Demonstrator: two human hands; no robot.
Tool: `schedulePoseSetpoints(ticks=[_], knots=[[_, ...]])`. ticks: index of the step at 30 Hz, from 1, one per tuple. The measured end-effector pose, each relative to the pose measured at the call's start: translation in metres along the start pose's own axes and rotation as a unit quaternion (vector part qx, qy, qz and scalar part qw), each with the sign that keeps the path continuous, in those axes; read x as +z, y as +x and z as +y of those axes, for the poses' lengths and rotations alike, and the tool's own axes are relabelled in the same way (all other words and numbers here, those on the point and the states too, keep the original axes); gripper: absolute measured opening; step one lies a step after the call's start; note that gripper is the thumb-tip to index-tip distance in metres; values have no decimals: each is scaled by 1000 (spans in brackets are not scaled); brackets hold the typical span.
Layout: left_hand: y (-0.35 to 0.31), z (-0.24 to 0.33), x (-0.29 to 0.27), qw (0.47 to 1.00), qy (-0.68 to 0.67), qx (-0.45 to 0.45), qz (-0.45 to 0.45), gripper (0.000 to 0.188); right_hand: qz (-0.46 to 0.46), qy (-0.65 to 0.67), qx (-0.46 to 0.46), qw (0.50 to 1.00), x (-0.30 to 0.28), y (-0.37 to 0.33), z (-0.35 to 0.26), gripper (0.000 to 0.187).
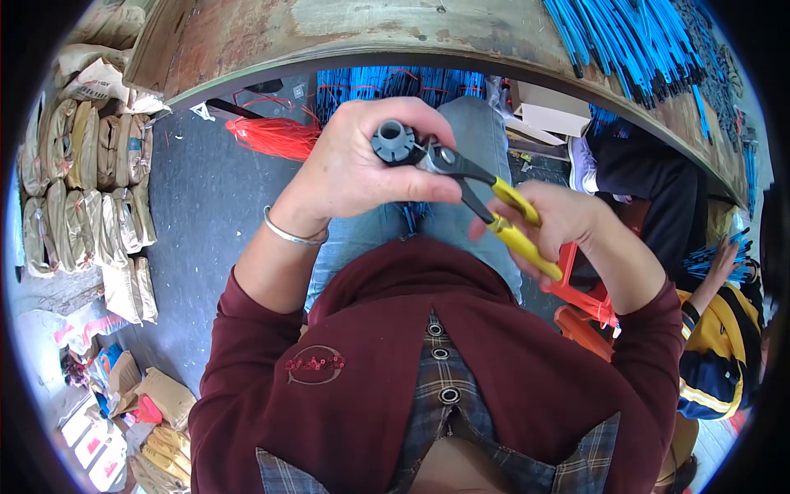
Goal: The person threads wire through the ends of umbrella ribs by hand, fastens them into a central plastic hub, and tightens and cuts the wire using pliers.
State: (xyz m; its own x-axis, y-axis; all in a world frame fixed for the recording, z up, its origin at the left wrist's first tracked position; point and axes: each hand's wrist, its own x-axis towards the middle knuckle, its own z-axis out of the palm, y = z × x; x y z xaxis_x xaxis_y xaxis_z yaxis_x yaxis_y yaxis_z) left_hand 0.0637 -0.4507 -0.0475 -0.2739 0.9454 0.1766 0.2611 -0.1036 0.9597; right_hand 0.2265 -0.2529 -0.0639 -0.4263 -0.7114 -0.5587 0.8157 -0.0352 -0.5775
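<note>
My left hand (346,169) is closed round a dark grey round plastic hub (393,143) with slots about its rim and a hollow tube at its centre. The hub's face points up, and fingers cover its side. My right hand (559,216) grips pliers (520,241) by their yellow handles, slightly smeared by motion. The dark metal jaws of the pliers reach to the hub's right side, between my left thumb and forefinger. Whether they pinch a wire or small pin there I cannot tell. Both hands are in front of my body, above my lap.
A wooden table (346,29) spans the far side, with a pile of blue rods (629,49) at its right. Blue bundles (370,86) lie below its edge. Red plastic strands (267,136) hang at left. Wrapped packages (82,156) are stacked far left. Another person (716,346) works at right.
</note>
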Motion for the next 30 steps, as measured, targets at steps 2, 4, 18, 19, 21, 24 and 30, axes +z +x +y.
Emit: schedulePoseSetpoints(ticks=[2,4,18,19,21,24,30], knots=[[0,0,0,998,8,-10,56,35,105,-141,-69,982,9,-7,-4,76],[1,1,5,997,22,-17,72,34,301,-399,-198,843,20,-15,-5,79],[0,2,7,996,34,-16,77,27,452,-533,-239,674,39,-5,-2,47],[0,2,7,996,35,-16,78,27,452,-519,-259,678,38,-2,0,43],[1,2,6,996,40,-9,78,27,453,-505,-279,680,41,-2,-4,38],[-3,-1,5,995,41,-12,90,27,394,-286,-81,870,55,-18,-33,26],[1,2,12,990,58,-44,121,28,416,-382,-63,823,69,-22,-48,23]])
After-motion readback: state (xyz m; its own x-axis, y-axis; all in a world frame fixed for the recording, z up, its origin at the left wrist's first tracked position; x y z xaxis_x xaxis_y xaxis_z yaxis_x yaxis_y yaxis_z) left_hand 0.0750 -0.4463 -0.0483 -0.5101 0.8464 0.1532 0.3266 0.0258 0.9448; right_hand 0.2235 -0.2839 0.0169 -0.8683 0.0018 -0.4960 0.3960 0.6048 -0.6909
